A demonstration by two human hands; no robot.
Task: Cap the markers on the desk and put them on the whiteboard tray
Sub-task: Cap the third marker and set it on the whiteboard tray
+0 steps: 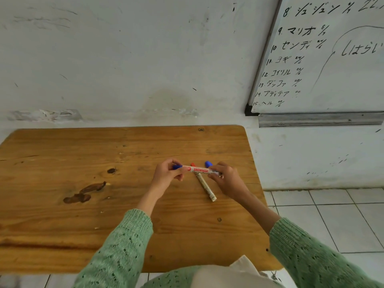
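Note:
A white Snowman marker [199, 170] is held level above the wooden desk [83, 183], one hand at each end. My left hand [168, 173] pinches a blue cap [177, 167] at the marker's left end. My right hand [226, 179] grips the marker's right end. A second white marker [205, 187] lies on the desk below, slanting toward me, with its red tip [193, 164] pointing away. A loose blue cap [208, 163] rests on the desk just beyond my right hand. The whiteboard tray [320, 119] is on the wall at the upper right.
The whiteboard [332, 69] carries black handwriting and hangs above the tray. The desk's right edge stands over a white tiled floor [332, 215]. A white wall rises behind the desk. Dark stains mark the desk's left half.

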